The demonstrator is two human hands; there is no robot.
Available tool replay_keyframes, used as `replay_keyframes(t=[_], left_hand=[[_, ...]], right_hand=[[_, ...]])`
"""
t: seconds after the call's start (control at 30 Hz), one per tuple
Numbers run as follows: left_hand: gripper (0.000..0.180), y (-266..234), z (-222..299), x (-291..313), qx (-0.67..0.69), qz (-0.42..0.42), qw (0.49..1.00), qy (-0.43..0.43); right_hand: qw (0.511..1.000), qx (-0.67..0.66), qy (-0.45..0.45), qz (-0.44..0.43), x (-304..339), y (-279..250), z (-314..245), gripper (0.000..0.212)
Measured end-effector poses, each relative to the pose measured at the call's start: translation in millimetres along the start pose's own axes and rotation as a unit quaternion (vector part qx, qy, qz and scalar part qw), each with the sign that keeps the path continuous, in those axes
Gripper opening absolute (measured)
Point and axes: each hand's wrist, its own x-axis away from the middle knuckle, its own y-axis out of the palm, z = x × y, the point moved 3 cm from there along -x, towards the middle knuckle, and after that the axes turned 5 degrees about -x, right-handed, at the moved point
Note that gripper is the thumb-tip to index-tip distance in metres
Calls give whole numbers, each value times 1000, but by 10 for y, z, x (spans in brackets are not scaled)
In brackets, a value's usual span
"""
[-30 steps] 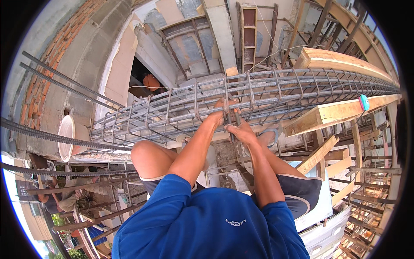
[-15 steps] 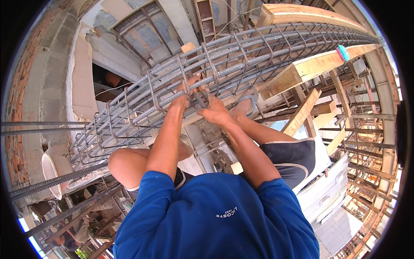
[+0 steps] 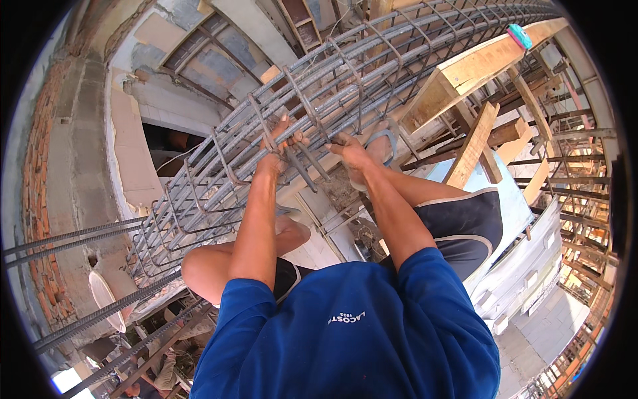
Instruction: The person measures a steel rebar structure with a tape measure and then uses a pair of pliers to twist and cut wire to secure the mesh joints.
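Note:
A long rebar cage (image 3: 399, 56) of ribbed bars and square stirrups crosses in front of me. My left hand (image 3: 272, 156) reaches in at the cage's near side, its fingers around a dark pair of pincers (image 3: 304, 167). The two pincer handles stand apart and point back toward me; the jaws are hidden by the fingers and bars. Just right of the pincers, my right hand (image 3: 352, 153) is at the cage's lower edge beside a stirrup (image 3: 304, 100). Its fingers are curled together, and anything pinched in them is too small to make out.
My sandalled foot (image 3: 381, 147) rests near the right hand. Timber formwork (image 3: 488, 63) bears a pink and teal object (image 3: 519, 36); loose boards (image 3: 473, 146) lean below. Ribbed bars (image 3: 100, 324) jut from the left, near a round pale dish (image 3: 106, 300). Another person (image 3: 163, 372) is lower left.
My right hand has come off the pincers and moved right to the cage's edge. The left hand keeps the pincers, whose handles have spread apart. The whole view has shifted and tilted slightly.

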Motion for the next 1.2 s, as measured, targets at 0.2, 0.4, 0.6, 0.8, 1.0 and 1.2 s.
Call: replay_keyframes(t=[0.2, 0.4, 0.6, 0.8, 1.0, 1.2], left_hand=[[43, 111, -34, 1, 19, 17, 999, -21], [41, 71, 29, 53, -11, 21, 1000, -5], [35, 22, 6, 11, 44, -10, 999, 2], [31, 27, 31, -31, 24, 7, 999, -22], [30, 51, 65, 25, 8, 17, 999, -46], [31, -81, 56, -30, -40, 19, 998, -52]], right_hand=[[980, -195, 12, 28, 42, -310, 141, 33], [932, 183, -249, 188, 422, -76, -389, 33], [953, 48, -227, 197, 442, 187, -1225, 31], [992, 60, -88, 68, 39, 233, -948, 28], [964, 211, -151, 53, 136, 245, -976, 31], [866, 316, -302, 244, 809, 509, -1233, 24]])
